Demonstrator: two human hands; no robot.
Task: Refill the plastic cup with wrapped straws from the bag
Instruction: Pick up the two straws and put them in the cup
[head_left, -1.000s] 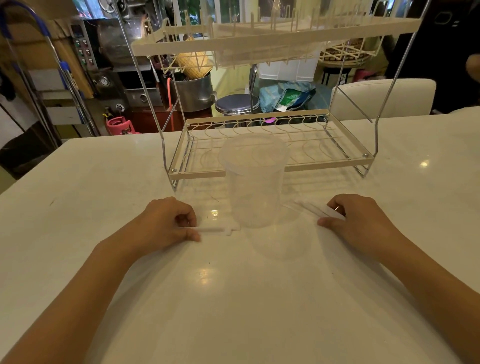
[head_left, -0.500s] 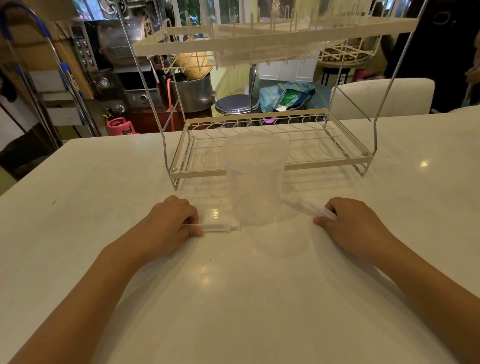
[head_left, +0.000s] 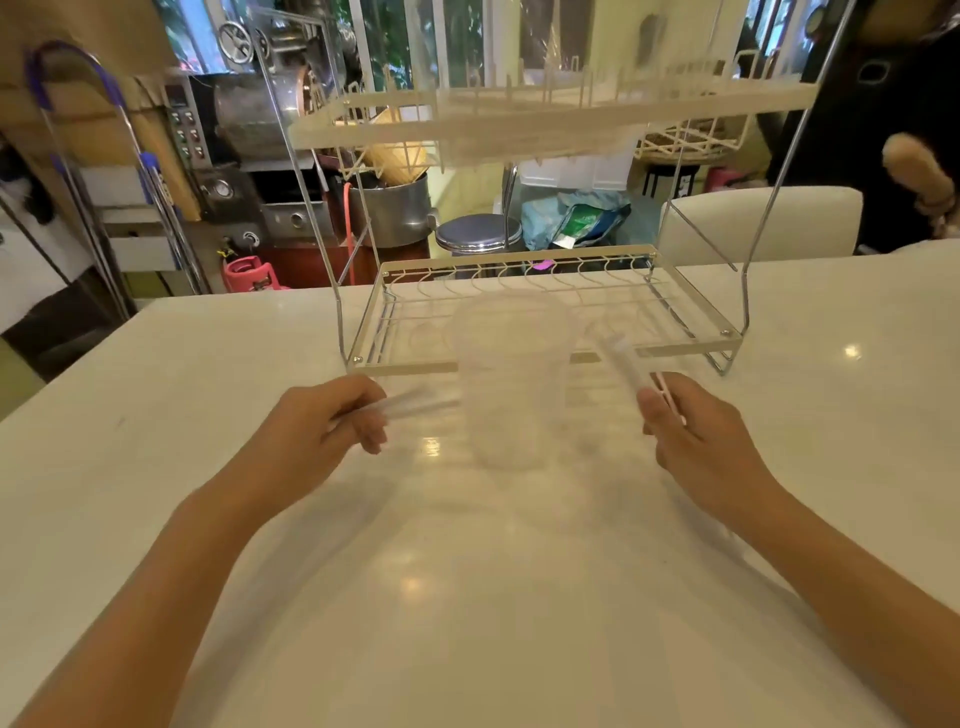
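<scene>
- Table (head_left: 467, 597): white, glossy, ceiling lights reflected on it. Both your forearms reach in from the near edge.
- Your left hand (head_left: 317, 436): lifted off the table, fingers curled round one wrapped straw (head_left: 415, 402). The straw sticks out to the right, nearly level, tip just short of the cup's left side. It is blurred; touching the cup or not, cannot tell.
- Your right hand (head_left: 696, 441): also raised, thumb and fingers pinching a small bunch of straws (head_left: 623, 364). The bunch slants up and to the left, toward the cup's rim. How many are in it: blurred, cannot count.
- Cup (head_left: 511, 379): clear plastic, upright on the table between your hands, just in front of the rack's lower shelf. Its walls are blurred; nothing readable inside it.
- Rack (head_left: 545, 306): cream wire dish rack right behind the cup, two tiers on chrome legs, standing on the table. Lower shelf bare wire, upper shelf high overhead.
- Chair back (head_left: 753, 218): white, beyond the table's far edge on the right.
- Stool (head_left: 478, 234): round metal seat behind the rack, on the floor.
- Pot (head_left: 395, 208): large steel one, left of the stool.
- Far left: machine with dials (head_left: 218, 171) against the wall.
- Far right: another person's dark sleeve (head_left: 883, 130) at the frame edge.
</scene>
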